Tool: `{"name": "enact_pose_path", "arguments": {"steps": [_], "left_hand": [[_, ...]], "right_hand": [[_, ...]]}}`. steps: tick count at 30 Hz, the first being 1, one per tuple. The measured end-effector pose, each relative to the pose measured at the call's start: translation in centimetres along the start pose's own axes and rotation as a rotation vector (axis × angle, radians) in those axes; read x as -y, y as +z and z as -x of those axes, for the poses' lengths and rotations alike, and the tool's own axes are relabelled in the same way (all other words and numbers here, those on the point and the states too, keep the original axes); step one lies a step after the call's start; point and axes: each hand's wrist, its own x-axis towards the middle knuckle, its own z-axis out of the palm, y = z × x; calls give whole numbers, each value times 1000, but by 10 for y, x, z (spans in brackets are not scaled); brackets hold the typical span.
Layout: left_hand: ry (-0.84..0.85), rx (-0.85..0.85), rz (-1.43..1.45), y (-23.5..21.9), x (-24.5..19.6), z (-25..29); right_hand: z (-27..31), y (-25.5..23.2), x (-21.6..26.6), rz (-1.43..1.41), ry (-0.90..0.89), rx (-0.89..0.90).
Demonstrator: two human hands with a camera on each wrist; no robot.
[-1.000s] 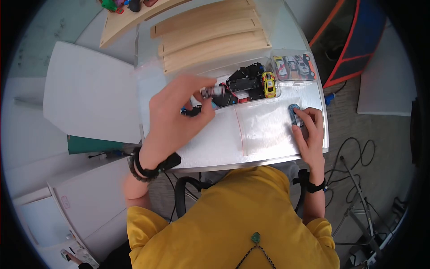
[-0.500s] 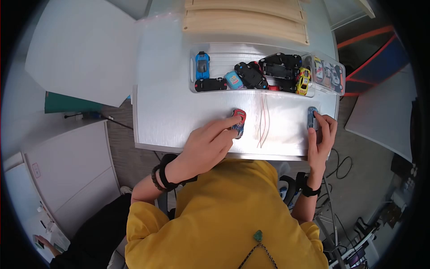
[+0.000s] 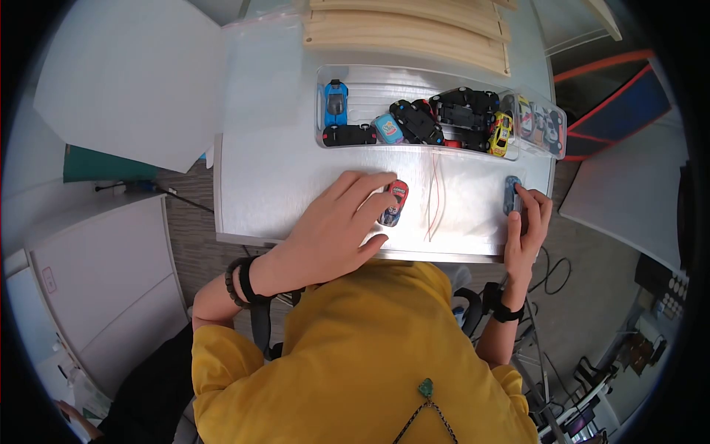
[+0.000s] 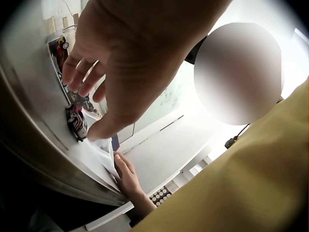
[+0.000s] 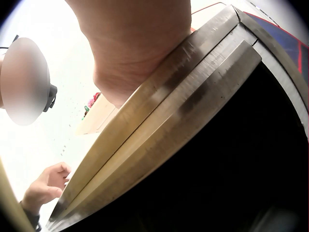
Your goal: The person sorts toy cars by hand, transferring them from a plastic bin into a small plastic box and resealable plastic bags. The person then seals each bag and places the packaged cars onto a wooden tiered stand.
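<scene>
In the head view, the left hand (image 3: 318, 233) is beside a red and dark toy car (image 3: 394, 203) on the metal tabletop, fingers spread and thumb apart. The left wrist view has that car (image 4: 77, 123) below the fingers of the left hand (image 4: 130, 67). The right hand (image 3: 526, 237) holds a blue-grey toy car (image 3: 512, 194) between thumb and fingers, on a clear plastic bag (image 3: 470, 207). In the right wrist view only the base of the right hand (image 5: 140, 48) shows; its fingers are hidden behind the table edge.
Behind the hands is a clear bin (image 3: 370, 70) of toy cars, several upside down. At its right end, a smaller clear box (image 3: 560, 152) holds more cars. Wooden slats (image 3: 407, 37) lie farther back. The table's metal edge (image 3: 355, 252) runs along the front.
The left hand came down from above the bin to the tabletop with a car and has since loosened its fingers around it. The right hand stays at the blue-grey car. The head view has shifted.
</scene>
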Motion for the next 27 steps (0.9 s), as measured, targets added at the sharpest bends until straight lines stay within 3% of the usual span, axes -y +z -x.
{"name": "enact_pose_path", "arguments": {"steps": [10,15,22,27], "left_hand": [[19,177,-61,5,13,-23],[58,59,60,15,8,-35],[88,157,55,36,3,-46],[144,95,0,48,2,-50]], "right_hand": [[0,0,2,-24,-21,-7],[0,1,3,-49,-22,-25],[1,0,4,-61,-32,-16],[-1,-2,7,-115,-7,-23]]}}
